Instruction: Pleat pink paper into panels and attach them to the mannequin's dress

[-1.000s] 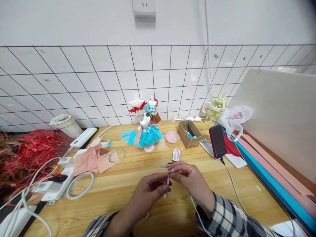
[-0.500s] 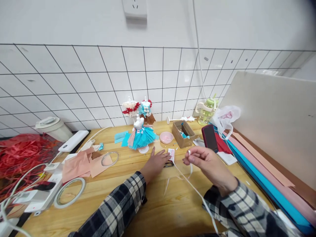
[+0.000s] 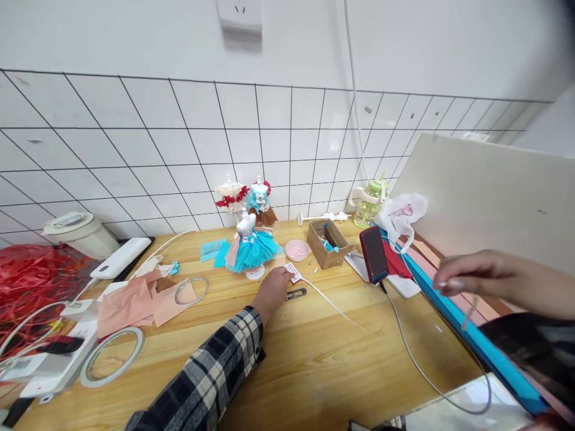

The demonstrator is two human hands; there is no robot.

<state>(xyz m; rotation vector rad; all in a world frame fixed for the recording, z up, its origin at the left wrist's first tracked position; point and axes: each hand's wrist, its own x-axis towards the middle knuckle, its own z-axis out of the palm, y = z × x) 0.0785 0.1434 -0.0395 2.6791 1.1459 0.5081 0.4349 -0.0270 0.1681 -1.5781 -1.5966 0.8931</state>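
My left hand (image 3: 273,288) is closed with its fingertips on the left edge of a small white card (image 3: 294,273) with red print. From that card a thin white ribbon (image 3: 330,301) runs across the wood toward the lower right. Just below lie small black thread snips (image 3: 295,294). Off to the right, my right hand (image 3: 480,275) is raised over the coloured sheets, somewhat blurred, its fingers pinched together. A white bit shows at the fingertips and a pale strip of ribbon (image 3: 469,312) hangs beneath. Behind the left hand stands a miniature dress form (image 3: 251,248) in a turquoise skirt.
A pink dish (image 3: 297,250) and a cardboard box (image 3: 330,254) stand behind the card. A phone (image 3: 374,254) trails a cable (image 3: 406,347). Rolls of tape (image 3: 112,359), peach paper (image 3: 128,302) and a power strip (image 3: 74,353) lie left; a bottle (image 3: 369,206) stands at the back.
My right hand has swung right, away from the card, with the pale strip. The long ribbon's near end now lies on the table. My left hand has gone from flat to closed at the card.
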